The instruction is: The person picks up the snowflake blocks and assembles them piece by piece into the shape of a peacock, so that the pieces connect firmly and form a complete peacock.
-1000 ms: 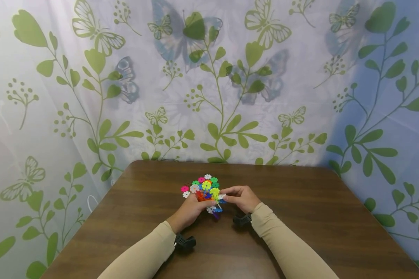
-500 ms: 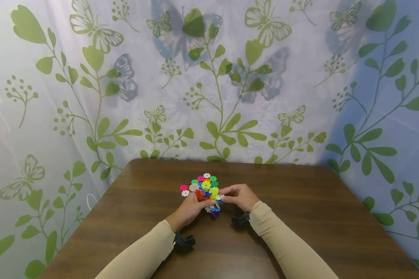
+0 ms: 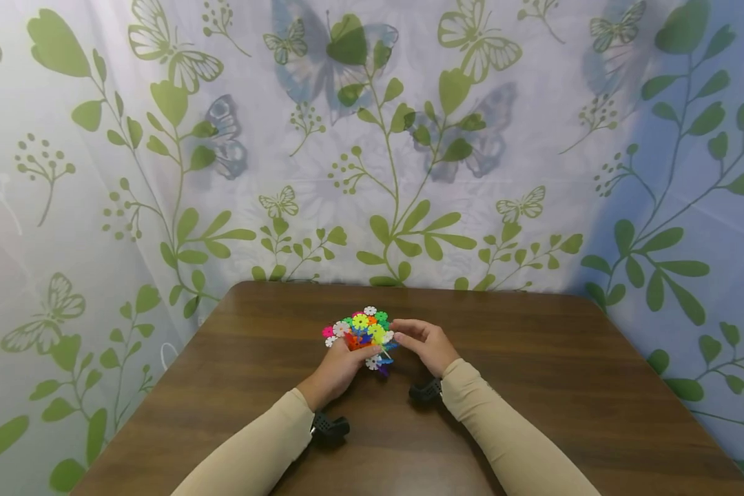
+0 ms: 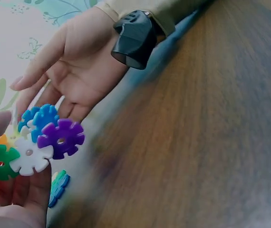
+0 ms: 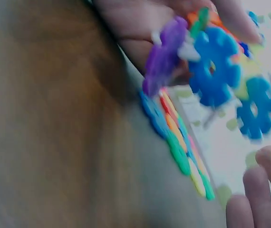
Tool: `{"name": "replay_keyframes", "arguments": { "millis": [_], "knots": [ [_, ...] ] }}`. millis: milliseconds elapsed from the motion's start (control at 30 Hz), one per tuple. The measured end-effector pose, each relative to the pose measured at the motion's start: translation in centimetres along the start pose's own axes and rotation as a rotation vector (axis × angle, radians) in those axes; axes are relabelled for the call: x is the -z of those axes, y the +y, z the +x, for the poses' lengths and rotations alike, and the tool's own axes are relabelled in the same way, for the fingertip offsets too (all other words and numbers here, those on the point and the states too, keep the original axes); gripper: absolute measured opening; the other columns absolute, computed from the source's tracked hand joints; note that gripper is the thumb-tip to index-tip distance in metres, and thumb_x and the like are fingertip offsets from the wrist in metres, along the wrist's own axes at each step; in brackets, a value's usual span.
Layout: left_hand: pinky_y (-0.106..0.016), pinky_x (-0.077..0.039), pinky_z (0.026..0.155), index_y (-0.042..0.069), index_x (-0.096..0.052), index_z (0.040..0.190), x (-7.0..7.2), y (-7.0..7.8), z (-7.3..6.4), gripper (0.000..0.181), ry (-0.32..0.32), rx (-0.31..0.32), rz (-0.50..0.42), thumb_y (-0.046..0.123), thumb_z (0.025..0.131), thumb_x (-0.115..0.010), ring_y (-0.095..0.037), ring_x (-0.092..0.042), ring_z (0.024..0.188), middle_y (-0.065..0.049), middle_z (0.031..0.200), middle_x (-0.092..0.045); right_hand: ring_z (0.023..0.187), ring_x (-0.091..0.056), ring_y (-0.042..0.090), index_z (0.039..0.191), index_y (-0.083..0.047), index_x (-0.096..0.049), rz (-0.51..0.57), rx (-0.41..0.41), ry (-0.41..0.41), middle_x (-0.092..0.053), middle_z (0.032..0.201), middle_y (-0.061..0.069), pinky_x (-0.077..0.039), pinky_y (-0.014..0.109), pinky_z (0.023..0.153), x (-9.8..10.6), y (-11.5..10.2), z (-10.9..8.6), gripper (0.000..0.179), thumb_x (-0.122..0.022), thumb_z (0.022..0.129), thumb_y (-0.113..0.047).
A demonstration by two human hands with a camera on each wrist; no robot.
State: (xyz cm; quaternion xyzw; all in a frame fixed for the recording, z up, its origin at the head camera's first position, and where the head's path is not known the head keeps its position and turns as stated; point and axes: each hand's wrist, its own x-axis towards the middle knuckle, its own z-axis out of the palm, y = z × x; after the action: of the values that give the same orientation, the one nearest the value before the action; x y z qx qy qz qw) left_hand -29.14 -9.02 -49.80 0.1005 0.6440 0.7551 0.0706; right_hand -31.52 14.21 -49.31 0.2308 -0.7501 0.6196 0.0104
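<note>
My left hand (image 3: 341, 366) grips a cluster of interlocking flower-shaped plastic discs (image 3: 360, 322) in many colours, its thumb lying across the front. In the left wrist view a purple disc (image 4: 65, 138), a white disc (image 4: 30, 159) and a green disc (image 4: 2, 161) stick out beside that hand. My right hand (image 3: 432, 346) is just right of the cluster, thumb and forefinger parted near a small white disc (image 3: 388, 337). The right wrist view has its fingers (image 5: 258, 197) apart from the blue discs (image 5: 203, 69).
A brown wooden table (image 3: 533, 386) lies beneath both hands. Behind it hangs a curtain (image 3: 372, 172) printed with leaves and butterflies. A flat row of linked discs (image 5: 177, 152) shows low beyond the left hand. Black wrist cameras (image 3: 331, 427) sit under both wrists.
My right thumb and forefinger, earlier pinching the white disc, have come off it. The left hand has tilted the cluster slightly and raised it a little.
</note>
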Motion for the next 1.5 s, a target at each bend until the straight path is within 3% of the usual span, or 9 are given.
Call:
{"name": "replay_keyframes", "arguments": {
  "millis": [133, 233, 367, 500, 667, 800, 1067, 1300, 1500],
  "knots": [
    [-0.036, -0.054, 0.099, -0.010, -0.054, 0.134, 0.1, 0.0, 0.3, 0.045, 0.033, -0.015, -0.187, 0.005, 0.098, -0.076, -0.027, -0.065, 0.112, -0.019, 0.126, -0.066, 0.126, -0.062, 0.033, 0.134, 0.001, -0.069, 0.042, -0.045, 0.092, -0.068, 0.132, 0.020, -0.050, 0.034, 0.103, 0.6, 0.5, 0.2, 0.033, -0.070, 0.104, -0.014],
    [-0.038, -0.052, 0.102, -0.012, -0.052, 0.134, 0.2, 0.0, 0.4, 0.045, 0.052, -0.020, -0.275, 0.002, 0.098, -0.074, -0.029, -0.063, 0.116, -0.020, 0.128, -0.064, 0.120, -0.065, 0.030, 0.131, 0.002, -0.070, -0.011, -0.083, 0.131, -0.070, 0.129, 0.017, -0.052, 0.032, 0.099, 1.1, 0.9, 0.3, 0.032, -0.071, 0.103, -0.013],
    [-0.040, -0.050, 0.105, -0.013, -0.050, 0.133, 0.1, 0.1, 0.5, 0.043, 0.062, -0.033, -0.343, 0.001, 0.099, -0.073, -0.027, -0.061, 0.113, -0.017, 0.123, -0.062, 0.115, -0.065, 0.029, 0.132, 0.003, -0.070, -0.136, -0.110, 0.117, -0.072, 0.126, 0.014, -0.053, 0.035, 0.092, 1.3, 1.1, 0.6, 0.035, -0.074, 0.102, -0.016],
    [-0.040, -0.051, 0.102, -0.010, -0.051, 0.128, 0.0, 0.1, 0.6, 0.036, 0.082, -0.056, -0.397, -0.003, 0.099, -0.070, -0.023, -0.061, 0.105, -0.012, 0.113, -0.062, 0.117, -0.064, 0.033, 0.133, 0.005, -0.068, -0.215, -0.106, 0.080, -0.071, 0.126, 0.015, -0.053, 0.044, 0.096, 1.3, 1.1, 1.2, 0.039, -0.075, 0.101, -0.018],
    [-0.037, -0.052, 0.098, -0.009, -0.051, 0.127, 0.0, 0.2, 0.6, 0.034, 0.100, -0.058, -0.430, -0.004, 0.098, -0.070, -0.020, -0.059, 0.101, -0.010, 0.110, -0.060, 0.124, -0.061, 0.034, 0.135, 0.002, -0.068, -0.314, -0.104, 0.024, -0.068, 0.133, 0.014, -0.049, 0.051, 0.104, 1.3, 1.5, 2.6, 0.040, -0.075, 0.101, -0.018],
    [-0.039, -0.050, 0.104, -0.008, -0.050, 0.132, 0.1, 0.4, 0.5, 0.039, 0.097, -0.050, -0.456, -0.003, 0.099, -0.070, -0.022, -0.060, 0.108, -0.013, 0.120, -0.060, 0.128, -0.058, 0.034, 0.132, -0.003, -0.072, -0.389, -0.077, -0.037, -0.068, 0.133, 0.010, -0.046, 0.053, 0.107, 1.3, 2.1, 3.7, 0.036, -0.076, 0.099, -0.016],
    [-0.041, -0.048, 0.108, -0.010, -0.047, 0.136, 0.2, 0.6, 0.3, 0.041, 0.088, -0.056, -0.476, -0.006, 0.100, -0.066, -0.024, -0.059, 0.115, -0.017, 0.129, -0.058, 0.100, -0.065, 0.023, 0.105, -0.012, -0.081, -0.445, -0.070, -0.065, -0.071, 0.108, -0.001, -0.055, 0.045, 0.089, 0.6, 2.8, 5.2, 0.016, -0.086, 0.090, -0.017],
    [-0.041, -0.046, 0.109, -0.010, -0.046, 0.138, 0.3, 0.7, 0.3, 0.043, 0.091, -0.033, -0.475, -0.004, 0.101, -0.066, -0.026, -0.058, 0.120, -0.018, 0.133, -0.056, 0.105, -0.066, 0.025, 0.103, -0.017, -0.082, -0.509, -0.033, -0.059, -0.072, 0.106, -0.005, -0.041, 0.061, 0.102, 0.1, 3.5, 6.0, 0.020, -0.089, 0.085, -0.023],
    [-0.041, -0.047, 0.108, -0.010, -0.045, 0.138, 0.3, 0.7, 0.3, 0.043, 0.094, -0.034, -0.468, -0.005, 0.100, -0.066, -0.025, -0.059, 0.118, -0.018, 0.132, -0.057, 0.114, -0.065, 0.029, 0.108, -0.014, -0.081, -0.518, 0.005, -0.081, -0.074, 0.113, 0.000, -0.032, 0.064, 0.110, -0.2, 3.4, 5.6, 0.018, -0.084, 0.091, -0.018]
  ]
}}
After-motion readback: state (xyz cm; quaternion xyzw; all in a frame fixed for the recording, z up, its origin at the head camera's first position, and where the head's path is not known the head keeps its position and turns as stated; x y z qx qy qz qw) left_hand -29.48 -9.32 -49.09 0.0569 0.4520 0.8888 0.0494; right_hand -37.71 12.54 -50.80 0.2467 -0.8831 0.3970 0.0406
